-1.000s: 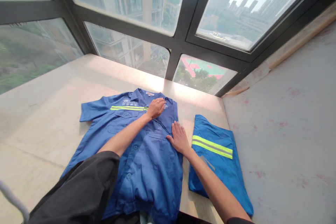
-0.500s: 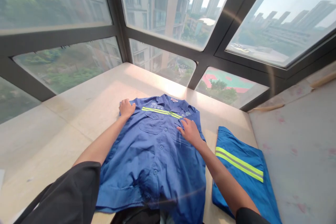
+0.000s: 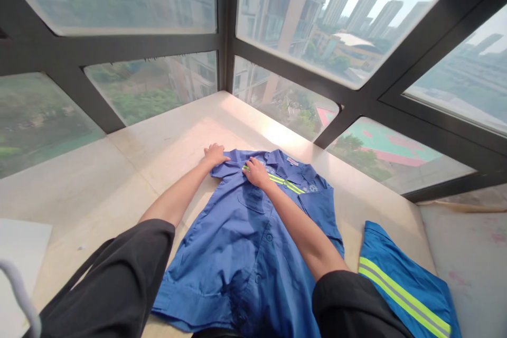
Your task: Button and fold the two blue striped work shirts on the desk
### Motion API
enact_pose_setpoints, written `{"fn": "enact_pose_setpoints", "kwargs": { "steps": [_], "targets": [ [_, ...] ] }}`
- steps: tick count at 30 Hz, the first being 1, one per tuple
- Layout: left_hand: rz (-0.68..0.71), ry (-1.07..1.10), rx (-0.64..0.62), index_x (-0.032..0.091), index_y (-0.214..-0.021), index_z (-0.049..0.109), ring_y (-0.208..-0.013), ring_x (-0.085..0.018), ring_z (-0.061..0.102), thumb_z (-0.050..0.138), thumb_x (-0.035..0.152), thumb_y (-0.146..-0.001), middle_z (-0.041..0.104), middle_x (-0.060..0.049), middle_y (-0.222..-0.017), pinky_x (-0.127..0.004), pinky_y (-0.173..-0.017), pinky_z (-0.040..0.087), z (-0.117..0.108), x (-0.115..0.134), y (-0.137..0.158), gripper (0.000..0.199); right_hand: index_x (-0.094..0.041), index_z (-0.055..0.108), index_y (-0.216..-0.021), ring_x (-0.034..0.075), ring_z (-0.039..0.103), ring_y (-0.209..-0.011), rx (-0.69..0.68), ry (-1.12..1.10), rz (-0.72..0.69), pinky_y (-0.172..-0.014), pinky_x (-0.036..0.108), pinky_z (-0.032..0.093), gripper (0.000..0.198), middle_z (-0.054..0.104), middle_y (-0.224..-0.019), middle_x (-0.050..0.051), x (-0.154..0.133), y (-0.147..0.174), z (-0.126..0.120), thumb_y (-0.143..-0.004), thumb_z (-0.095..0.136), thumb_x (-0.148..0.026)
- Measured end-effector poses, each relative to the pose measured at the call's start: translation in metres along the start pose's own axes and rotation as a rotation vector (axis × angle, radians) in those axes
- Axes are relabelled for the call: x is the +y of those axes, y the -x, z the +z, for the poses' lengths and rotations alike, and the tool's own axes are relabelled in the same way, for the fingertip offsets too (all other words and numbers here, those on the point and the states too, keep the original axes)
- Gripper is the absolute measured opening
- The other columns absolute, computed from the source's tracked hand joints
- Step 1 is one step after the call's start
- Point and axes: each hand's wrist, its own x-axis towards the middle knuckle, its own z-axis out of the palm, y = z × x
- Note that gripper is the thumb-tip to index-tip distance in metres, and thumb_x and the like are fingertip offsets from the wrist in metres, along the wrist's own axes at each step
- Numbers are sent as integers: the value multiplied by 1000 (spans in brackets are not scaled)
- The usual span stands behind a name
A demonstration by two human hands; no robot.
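Note:
A blue short-sleeved work shirt (image 3: 245, 243) lies front up on the pale surface, collar at the far end. It has buttons, chest pockets and a yellow-and-grey reflective stripe across the chest. My left hand (image 3: 216, 154) rests on the outer end of the left-side sleeve, thumb spread from the fingers. On the left chest, my right hand (image 3: 257, 173) touches the cloth at the stripe, fingers slightly bent and apart. My right forearm crosses over the shirt front. The right-side sleeve lies folded inward over the chest edge.
A folded brighter blue garment (image 3: 404, 280) with a reflective stripe lies at the right beside the wall (image 3: 471, 253). Dark window frames (image 3: 227, 26) bound the far side. At the left edge are a white sheet (image 3: 24, 243) and a blurred pale cord (image 3: 24, 296).
My right hand has moved from the right chest to the left chest. The left-side sleeve now sticks outward under my left hand. The view has turned left.

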Motion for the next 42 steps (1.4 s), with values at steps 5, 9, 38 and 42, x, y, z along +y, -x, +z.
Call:
{"fn": "enact_pose_setpoints", "kwargs": {
  "steps": [5,9,38,42],
  "targets": [
    [7,-8,-66,23,-104,72,-111,-32,62,64,41,-80,71,-13,-114,-38,-91,46,0,-15,-20,31,-15,59,-127,27,50,-125,12,-24,21,-106,39,38,39,58,-134,15,15,-10,10,-99,46,-39],
    [-1,9,-53,19,-106,71,-113,-35,62,60,44,-81,68,-18,-119,-38,-87,49,2,-23,-27,37,-13,52,-135,26,52,-122,-18,-15,100,-105,37,39,43,58,-133,16,31,-24,5,-98,46,-34],
    [-406,1193,-145,16,-66,67,-60,-19,64,89,20,-39,67,-3,-60,-26,-52,47,-23,-49,-7,36,-5,30,-153,39,49,-128,-170,131,199,-102,48,42,70,20,-161,23,32,-40,5,-99,34,-50],
    [-349,1340,-93,16,-69,64,-64,-18,66,84,27,-48,69,-4,-67,-28,-59,52,-27,-32,-4,31,-7,34,-150,38,53,-120,-53,140,211,-96,47,45,65,30,-157,24,16,-29,-2,-99,39,-47]
  ]
}}
